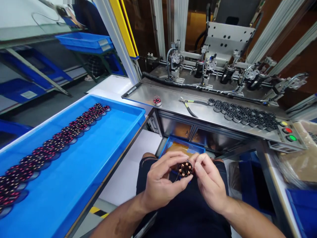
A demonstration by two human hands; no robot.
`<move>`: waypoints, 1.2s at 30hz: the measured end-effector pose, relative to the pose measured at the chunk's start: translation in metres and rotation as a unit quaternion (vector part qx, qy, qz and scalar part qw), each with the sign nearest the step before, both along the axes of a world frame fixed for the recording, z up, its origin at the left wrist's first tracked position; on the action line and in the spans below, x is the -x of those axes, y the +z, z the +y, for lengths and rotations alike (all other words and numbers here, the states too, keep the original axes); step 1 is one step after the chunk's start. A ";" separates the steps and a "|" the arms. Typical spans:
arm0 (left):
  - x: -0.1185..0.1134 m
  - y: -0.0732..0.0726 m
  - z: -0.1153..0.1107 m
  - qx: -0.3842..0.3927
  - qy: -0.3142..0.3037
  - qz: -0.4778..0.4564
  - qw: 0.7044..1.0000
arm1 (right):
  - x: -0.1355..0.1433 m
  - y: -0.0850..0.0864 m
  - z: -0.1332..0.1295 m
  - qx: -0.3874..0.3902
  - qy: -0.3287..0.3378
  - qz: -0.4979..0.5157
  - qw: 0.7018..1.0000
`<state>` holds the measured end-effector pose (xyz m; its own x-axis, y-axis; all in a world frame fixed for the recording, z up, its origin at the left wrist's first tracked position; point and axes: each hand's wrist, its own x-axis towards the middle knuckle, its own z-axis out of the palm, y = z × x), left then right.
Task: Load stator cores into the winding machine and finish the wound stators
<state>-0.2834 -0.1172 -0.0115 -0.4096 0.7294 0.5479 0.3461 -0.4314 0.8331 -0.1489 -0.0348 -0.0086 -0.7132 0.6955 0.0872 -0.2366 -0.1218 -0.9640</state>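
Note:
Above my lap, my left hand (164, 177) grips a small round motor stator (185, 169) between thumb and fingers. Copper windings show on its inner ring, and a thin wire trails from its lower left. My right hand (209, 180) is at the stator's right side, thumb and fingertips pinched together. What lies in that pinch is too small to make out. On the metal ledge ahead stands another stator (157, 101) with red windings. To its right lie wire cutters (189, 105) with green and black handles, jaws toward the left.
A blue tray (116, 145) at left holds a long row of wound stators (59, 142). Several black stator cores (245, 114) cover the ledge's right part, beside push buttons (289, 131). A winding machine (213, 66) stands behind; a person (86, 16) sits at back left.

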 end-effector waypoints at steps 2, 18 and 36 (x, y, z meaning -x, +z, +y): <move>0.001 0.000 0.000 0.001 0.003 -0.013 1.000 | 0.002 -0.004 -0.003 0.026 -0.015 -0.021 0.999; 0.003 0.002 0.003 0.001 -0.024 -0.095 0.995 | 0.007 0.008 0.006 -0.076 -0.105 -0.021 0.991; 0.007 0.008 -0.001 0.013 -0.053 -0.096 0.994 | -0.004 0.014 0.006 -0.144 -0.065 -0.013 0.987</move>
